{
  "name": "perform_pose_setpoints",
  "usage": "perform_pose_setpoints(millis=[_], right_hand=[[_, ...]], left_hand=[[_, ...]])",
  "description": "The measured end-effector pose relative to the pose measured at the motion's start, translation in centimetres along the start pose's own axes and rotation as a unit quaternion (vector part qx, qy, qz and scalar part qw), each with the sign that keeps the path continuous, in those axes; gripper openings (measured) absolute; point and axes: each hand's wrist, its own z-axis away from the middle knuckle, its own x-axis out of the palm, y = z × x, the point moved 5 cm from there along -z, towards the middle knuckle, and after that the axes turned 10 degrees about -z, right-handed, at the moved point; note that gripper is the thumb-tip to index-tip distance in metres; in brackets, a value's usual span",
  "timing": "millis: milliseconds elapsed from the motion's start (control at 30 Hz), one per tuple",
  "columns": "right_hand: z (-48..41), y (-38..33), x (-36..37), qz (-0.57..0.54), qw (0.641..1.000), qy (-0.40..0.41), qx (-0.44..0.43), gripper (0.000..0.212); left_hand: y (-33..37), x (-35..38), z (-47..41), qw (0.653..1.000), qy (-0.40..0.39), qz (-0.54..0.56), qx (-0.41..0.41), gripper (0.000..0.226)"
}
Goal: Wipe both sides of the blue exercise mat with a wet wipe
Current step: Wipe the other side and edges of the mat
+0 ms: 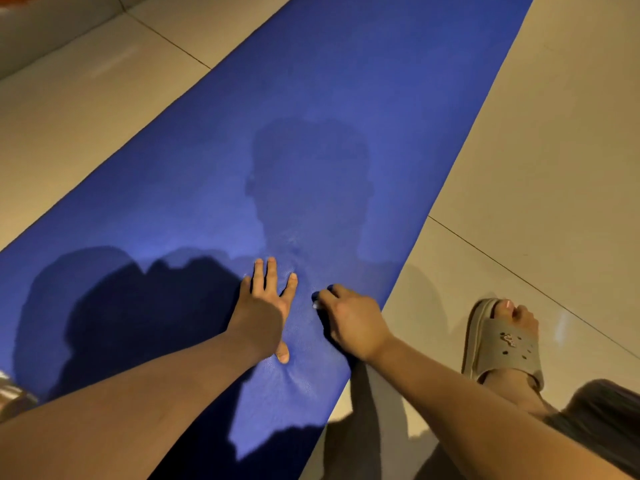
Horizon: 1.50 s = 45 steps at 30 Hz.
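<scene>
Fingers point(272, 271) of the left hand point(265, 313) press wide and flat on the blue foam exercise mat point(329, 98) lying on tan floor tiles point(536, 150), likely steadying it for the curled right hand point(353, 320), whose hold I cannot tell.

The long foam exercise mat point(311, 98) is deep royal blue, with a fine grain and darker shadow patches. The glossy square floor tiles point(554, 133) are pale beige with thin dark grout lines. The moulded slide sandal point(502, 344) is dull khaki, dotted with dark holes. A sliver of wet wipe point(316, 305) shows white
</scene>
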Motion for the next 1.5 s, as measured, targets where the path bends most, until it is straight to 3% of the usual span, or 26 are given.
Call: perform_pose_setpoints(millis=[67,200,267,433,533,633,700,833,900,1033,1167,1300,1367,1500], right_hand=[[-2.1,2.8,-1.8,0.038,0.999,0.034,0.016,0.033],[-6.9,9.8,-7.5,0.008,0.961,0.149,0.234,0.017],[-7.9,10.7,-8.3,-0.004,0.948,0.168,0.27,0.013],[-4.8,3.8,-2.9,-0.044,0.973,0.134,0.181,0.009],[-2.5,-0.2,-0.6,-0.04,0.995,0.043,0.075,0.022],[-3.0,0.7,-2.1,0.008,1.0,0.001,-0.008,0.037],[-5.2,3.3,-4.1,0.037,0.999,0.031,0.023,0.033],[-10.4,9.7,-8.8,0.034,0.967,0.139,0.209,0.011],[-11.6,10.1,-9.0,0.011,0.957,0.153,0.247,0.008],[-9.4,4.6,-5.3,-0.046,0.972,0.145,0.179,0.015],[-5.1,-1.5,-0.8,-0.075,0.995,0.055,0.046,0.016],[-4.3,-1.7,-0.4,-0.026,0.998,-0.019,-0.05,0.019],[-5.6,0.2,-1.9,-0.001,0.999,0.0,-0.034,0.017],[-8.7,6.7,-6.5,0.032,0.983,0.114,0.143,0.016]], left_hand=[[0.1,0.0,0.0,1.0,0.007,0.005,-0.004,0.15],[0.1,0.2,0.1,1.0,0.01,0.006,-0.003,0.15],[0.0,0.3,0.0,1.0,0.007,0.008,-0.001,0.151],[-0.2,0.3,0.3,1.0,0.021,0.019,-0.004,0.15],[-0.2,0.1,0.4,0.999,0.017,0.034,-0.004,0.15],[0.0,-0.1,0.4,0.999,0.01,0.038,-0.004,0.15],[-0.1,0.0,0.4,0.999,0.014,0.042,-0.007,0.15],[-0.1,0.1,0.3,1.0,0.019,0.022,-0.008,0.15],[-0.2,0.3,0.2,1.0,0.02,0.013,-0.007,0.15],[-0.3,0.4,0.3,1.0,0.022,0.014,0.0,0.148],[-1.2,0.2,0.9,0.999,0.013,0.042,0.025,0.142],[-3.9,-0.9,1.0,0.991,0.043,0.126,0.024,0.115],[-6.4,-1.5,0.9,0.986,0.053,0.152,-0.036,0.115],[-10.5,0.8,1.1,0.954,-0.028,0.223,-0.199,0.15]])
